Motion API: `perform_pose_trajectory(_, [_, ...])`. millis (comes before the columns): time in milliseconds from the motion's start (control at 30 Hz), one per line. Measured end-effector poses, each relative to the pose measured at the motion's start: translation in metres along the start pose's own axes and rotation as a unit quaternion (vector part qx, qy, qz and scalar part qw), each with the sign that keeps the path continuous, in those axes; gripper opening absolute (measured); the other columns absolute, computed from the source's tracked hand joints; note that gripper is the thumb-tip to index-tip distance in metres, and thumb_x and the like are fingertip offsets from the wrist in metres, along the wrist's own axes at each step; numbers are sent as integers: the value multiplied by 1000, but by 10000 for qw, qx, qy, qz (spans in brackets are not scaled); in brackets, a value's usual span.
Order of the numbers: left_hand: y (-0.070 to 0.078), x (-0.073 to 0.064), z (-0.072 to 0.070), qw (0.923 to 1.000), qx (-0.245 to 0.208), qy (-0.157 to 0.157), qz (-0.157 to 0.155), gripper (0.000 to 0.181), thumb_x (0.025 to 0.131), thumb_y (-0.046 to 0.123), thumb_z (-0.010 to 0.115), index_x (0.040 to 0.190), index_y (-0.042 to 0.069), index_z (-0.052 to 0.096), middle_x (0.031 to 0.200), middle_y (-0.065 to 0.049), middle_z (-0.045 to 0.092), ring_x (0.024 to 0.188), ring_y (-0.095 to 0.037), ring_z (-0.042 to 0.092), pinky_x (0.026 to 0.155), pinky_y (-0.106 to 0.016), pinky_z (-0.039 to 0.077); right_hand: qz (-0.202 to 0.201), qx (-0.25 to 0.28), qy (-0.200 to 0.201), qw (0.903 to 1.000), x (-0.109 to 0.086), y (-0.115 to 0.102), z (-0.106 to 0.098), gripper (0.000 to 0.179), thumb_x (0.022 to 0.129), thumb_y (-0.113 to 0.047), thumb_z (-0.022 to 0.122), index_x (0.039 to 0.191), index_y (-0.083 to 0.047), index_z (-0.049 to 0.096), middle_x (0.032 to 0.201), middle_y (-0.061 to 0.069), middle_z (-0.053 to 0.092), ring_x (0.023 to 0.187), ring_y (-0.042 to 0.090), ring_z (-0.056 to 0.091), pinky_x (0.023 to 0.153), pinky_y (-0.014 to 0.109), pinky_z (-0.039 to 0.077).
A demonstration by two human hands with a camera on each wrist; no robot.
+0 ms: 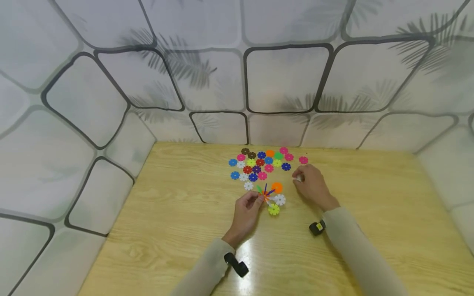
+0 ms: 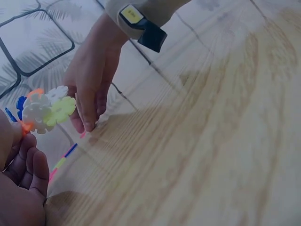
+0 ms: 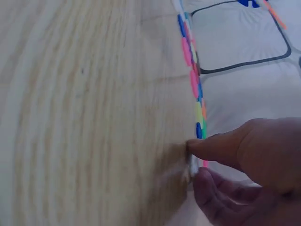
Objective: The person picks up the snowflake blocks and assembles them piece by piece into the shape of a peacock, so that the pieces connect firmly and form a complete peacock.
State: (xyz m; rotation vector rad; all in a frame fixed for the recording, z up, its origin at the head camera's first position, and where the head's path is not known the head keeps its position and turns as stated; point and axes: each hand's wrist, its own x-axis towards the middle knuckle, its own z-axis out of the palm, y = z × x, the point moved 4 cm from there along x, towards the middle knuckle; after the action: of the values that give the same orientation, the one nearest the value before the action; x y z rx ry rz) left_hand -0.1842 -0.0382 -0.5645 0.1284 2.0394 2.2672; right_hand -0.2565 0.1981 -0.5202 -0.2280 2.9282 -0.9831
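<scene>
In the head view my left hand (image 1: 246, 213) pinches a cluster of interlocking flower-shaped plastic discs (image 1: 266, 197) by its orange middle. An orange disc (image 1: 277, 188), a white disc (image 1: 280, 200) and a yellow disc (image 1: 274, 209) stick out of it; green and purple ones show edge-on. Farther right, my right hand (image 1: 314, 187) has thumb and fingertips around a small white disc (image 1: 298, 178) at the tabletop. The right wrist view shows this white disc (image 3: 194, 165) between thumb and finger, partly hidden. In the left wrist view the cluster (image 2: 40, 113) is held above the table.
Several loose flower discs (image 1: 256, 169) in many colours lie flat beyond the hands, near the back of the wooden table (image 1: 177, 213). One pink disc (image 1: 303, 160) lies at their right end. A patterned wall covering (image 1: 277, 127) rises behind the table's back edge.
</scene>
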Motion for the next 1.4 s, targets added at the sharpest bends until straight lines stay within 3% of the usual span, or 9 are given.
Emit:
perform_pose_trajectory(167, [-1,0,-2,9999,160,9,-34,18,109,11,64,113,-5,72,110,-12,72,98,-15,67,90,-20,60,82,620,-400,9972,-7,-5,-5,14,101,-16,79,110,-5,78,103,14,77,89,22,68,81,33,56])
perform_pose_trajectory(367, [-1,1,-2,9997,216,-64,-10,19,110,12,63,113,-5,72,111,-13,72,98,-14,67,90,-20,59,-455,1676,-82,9848,-14,-36,-13,22,103,-21,79,119,-6,79,105,12,84,87,23,79,76,25,61])
perform_pose_trajectory(500, [1,2,0,9997,226,-81,99,20,110,12,63,111,-6,72,108,-12,72,95,-10,65,86,-19,58,-674,1985,-22,9778,-17,-52,-11,21,101,-19,80,119,-7,79,102,11,84,85,17,78,76,23,62])
perform_pose_trajectory(767, [-1,3,1,9993,345,-79,126,19,110,10,62,111,-6,72,104,-10,71,90,-8,65,82,-18,56,-824,1946,-81,9774,-20,-61,-4,15,102,-17,79,115,-9,80,99,8,83,85,17,75,74,23,60])
perform_pose_trajectory(1067, [0,2,1,9978,585,-208,225,18,110,12,63,111,-4,72,106,-20,72,88,-10,63,79,-18,55,-980,1772,44,9793,-22,-67,-6,12,102,-15,78,112,-9,82,101,7,84,83,14,74,76,21,60])
perform_pose_trajectory(1400, [1,3,2,9953,802,-264,465,17,109,10,64,107,-5,72,103,-22,72,84,-5,61,77,-17,52,-1846,1322,442,9729,-27,-72,-3,8,99,-6,80,107,-7,82,95,4,83,78,8,70,71,26,62])
